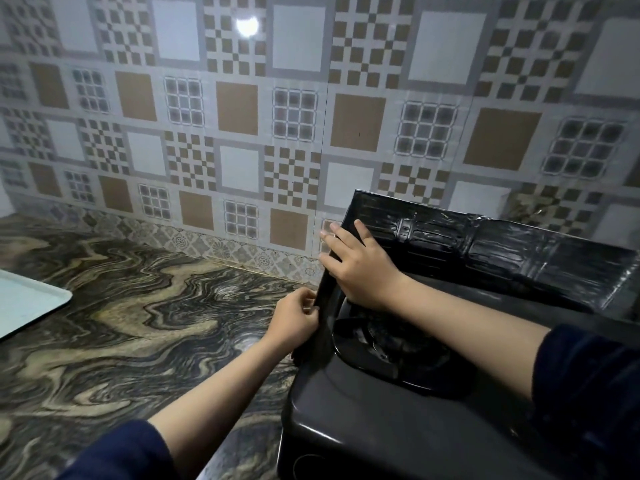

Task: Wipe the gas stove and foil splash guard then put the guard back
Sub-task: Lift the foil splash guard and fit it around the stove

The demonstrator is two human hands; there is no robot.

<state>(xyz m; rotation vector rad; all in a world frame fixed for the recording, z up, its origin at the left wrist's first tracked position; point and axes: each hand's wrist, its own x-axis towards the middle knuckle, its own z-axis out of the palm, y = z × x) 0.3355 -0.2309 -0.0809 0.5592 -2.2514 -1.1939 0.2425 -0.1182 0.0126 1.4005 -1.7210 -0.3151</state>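
Observation:
A dark grey gas stove point(363, 427) stands at the lower right on the marbled counter, with a round burner point(391, 344) in its top. The foil splash guard point(502, 251), dark and glossy here, stands upright along the stove's back and folds forward down its left side. My right hand point(356, 265) lies across the guard's left corner fold, fingers wrapped over the edge. My left hand point(298, 320) pinches the lower front edge of the left panel beside the burner. No cloth is in view.
A patterned tile wall point(242, 133) rises directly behind the stove. The swirled brown-and-black counter point(138, 323) stretches to the left. A pale tray corner point(31, 303) pokes in at the left edge.

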